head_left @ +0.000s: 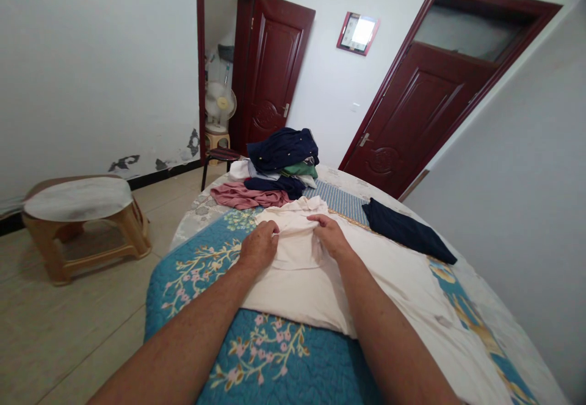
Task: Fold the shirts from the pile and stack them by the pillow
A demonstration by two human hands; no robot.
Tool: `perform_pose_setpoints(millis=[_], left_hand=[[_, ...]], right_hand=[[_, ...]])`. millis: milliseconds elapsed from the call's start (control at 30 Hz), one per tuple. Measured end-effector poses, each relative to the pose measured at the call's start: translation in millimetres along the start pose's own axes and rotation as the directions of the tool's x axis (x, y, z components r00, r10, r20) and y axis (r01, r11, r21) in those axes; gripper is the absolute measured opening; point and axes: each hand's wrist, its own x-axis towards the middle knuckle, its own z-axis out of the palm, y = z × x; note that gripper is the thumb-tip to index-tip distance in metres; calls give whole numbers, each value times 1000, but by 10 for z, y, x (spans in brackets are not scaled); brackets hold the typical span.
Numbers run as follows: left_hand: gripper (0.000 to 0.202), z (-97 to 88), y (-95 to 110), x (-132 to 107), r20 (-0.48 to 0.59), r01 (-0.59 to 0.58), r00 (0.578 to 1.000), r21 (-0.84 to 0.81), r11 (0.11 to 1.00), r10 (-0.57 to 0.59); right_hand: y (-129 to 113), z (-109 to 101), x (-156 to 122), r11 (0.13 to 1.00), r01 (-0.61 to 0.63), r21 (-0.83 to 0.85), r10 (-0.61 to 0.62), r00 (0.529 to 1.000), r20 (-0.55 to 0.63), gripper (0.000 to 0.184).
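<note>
A cream-white garment (389, 265) lies spread over the table, its far left part folded inward. My left hand (260, 245) pinches the folded cloth at its left side, fingers curled round the edge. On the other side of the same fold, my right hand (330, 234) grips the cloth between thumb and fingers. The fabric between both hands is slightly lifted and creased. What kind of garment it is I cannot tell. Beneath it is a teal quilted cover (201, 283) with flower sprigs.
Beyond my hands sits a pile of clothes, with a navy garment (284, 149) on top and a pink cloth (249, 196) low in front. A folded dark garment (407, 231) lies at the right. A plastic stool (82, 200) stands on the floor at left.
</note>
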Motion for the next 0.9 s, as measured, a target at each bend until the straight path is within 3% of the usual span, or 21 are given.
perform_pose_setpoints(millis=[100,200,300,400,467,567,667,900], left_hand=[[27,-11,-1,-7,0,1,1000,-15,1000,-1],[46,15,-19,-10,35,-4,999,-30,1000,5],[37,44,-30,-22,87,-61,995,36,997,58],[26,40,-20,-35,106,-86,992,103,991,75],[25,22,-5,-38,102,-88,992,109,990,77],[26,-11,22,-36,108,-77,992,111,991,65],[27,-35,47,-41,133,-71,990,153,986,50],[33,-49,59,-67,197,-124,976,152,981,93]], right_hand=[[-44,-75,-140,988,77,-135,-68,995,70,66],[-86,-110,-370,943,197,-268,-176,979,99,62],[-132,-102,-629,883,310,-353,-263,949,176,46],[-191,-71,-818,846,311,-434,-226,945,238,35],[-245,-49,-873,834,248,-493,-165,965,206,37],[-355,-20,-849,783,139,-607,-71,988,135,34],[-464,13,-728,706,108,-700,-4,989,149,43],[-517,188,-272,726,74,-683,76,979,187,59]])
